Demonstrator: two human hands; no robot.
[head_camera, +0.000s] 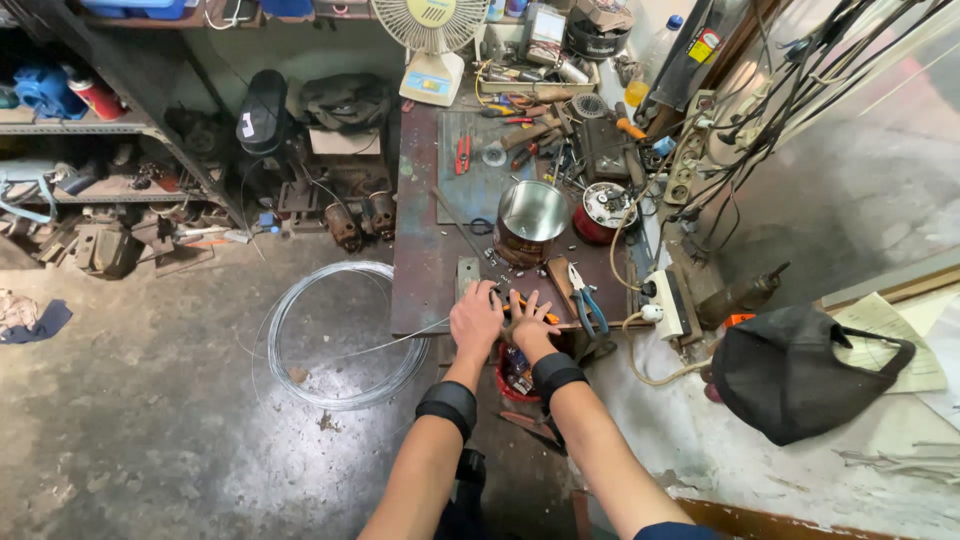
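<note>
At the lower centre of the frame I see my left hand (476, 318) closed on thin grey wire (400, 340) at the rusty metal worktop (425, 265) edge, my right hand (530, 318) spread flat over orange-handled pliers (545, 317), the wire not yet visibly cut.

The rusty tabletop (420, 270) carries a steel pot (530, 215) beyond the fingers (535, 305), blue pliers (587, 300) just right of them, and red pliers (463, 153) far beyond.
</note>
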